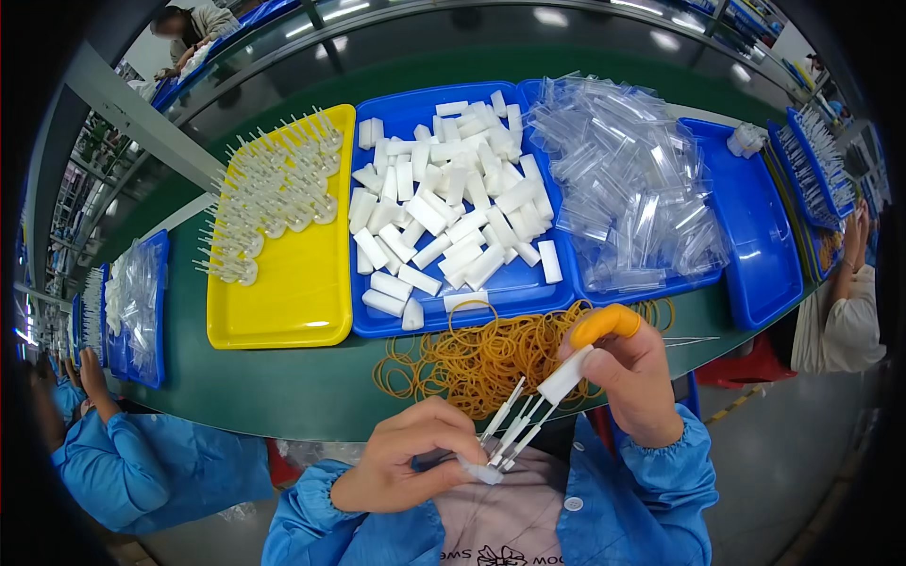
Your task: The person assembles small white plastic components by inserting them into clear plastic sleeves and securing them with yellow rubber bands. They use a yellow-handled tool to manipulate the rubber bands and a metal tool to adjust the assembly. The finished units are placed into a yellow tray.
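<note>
My left hand [406, 457] is closed on the base of a white plastic piece with several thin metal-tipped prongs [510, 436], pinching it between thumb and fingers. Between thumb and forefinger of my right hand [634, 377] is a small white block [564, 375]. An orange finger cot [605, 324] covers a finger of that hand. The block's lower end is at the tips of some prongs; whether they go into it I cannot tell. Just beyond both hands lies a heap of tan rubber bands [472, 363] on the green table.
A yellow tray [274, 316] holds rows of pronged pieces, a blue tray [514, 304] white blocks. Clear plastic sleeves [628, 179] fill another tray; a blue tray [769, 288] stands farther right. Co-workers sit at both sides, one in a blue sleeve [160, 462].
</note>
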A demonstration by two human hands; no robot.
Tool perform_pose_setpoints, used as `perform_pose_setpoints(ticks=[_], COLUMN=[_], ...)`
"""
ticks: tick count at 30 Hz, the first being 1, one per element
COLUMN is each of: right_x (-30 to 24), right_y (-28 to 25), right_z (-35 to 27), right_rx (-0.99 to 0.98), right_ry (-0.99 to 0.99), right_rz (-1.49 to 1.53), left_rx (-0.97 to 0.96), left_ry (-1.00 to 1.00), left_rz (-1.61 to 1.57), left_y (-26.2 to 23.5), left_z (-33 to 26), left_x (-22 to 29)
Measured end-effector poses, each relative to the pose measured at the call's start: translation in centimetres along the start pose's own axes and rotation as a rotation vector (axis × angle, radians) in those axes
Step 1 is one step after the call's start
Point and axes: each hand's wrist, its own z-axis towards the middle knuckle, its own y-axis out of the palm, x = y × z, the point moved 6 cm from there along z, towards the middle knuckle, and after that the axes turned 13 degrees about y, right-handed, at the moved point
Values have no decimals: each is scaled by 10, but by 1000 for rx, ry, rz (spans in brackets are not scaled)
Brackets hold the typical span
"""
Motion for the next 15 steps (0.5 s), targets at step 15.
perform_pose_setpoints(ticks=[15], right_x=[2], right_y=[28], right_z=[-8], right_rx=[-184], right_ry=[-116], right_rz=[-332], left_rx=[92], left_ry=[102], left_rz=[163], left_y=[-8], left_z=[2], left_x=[5])
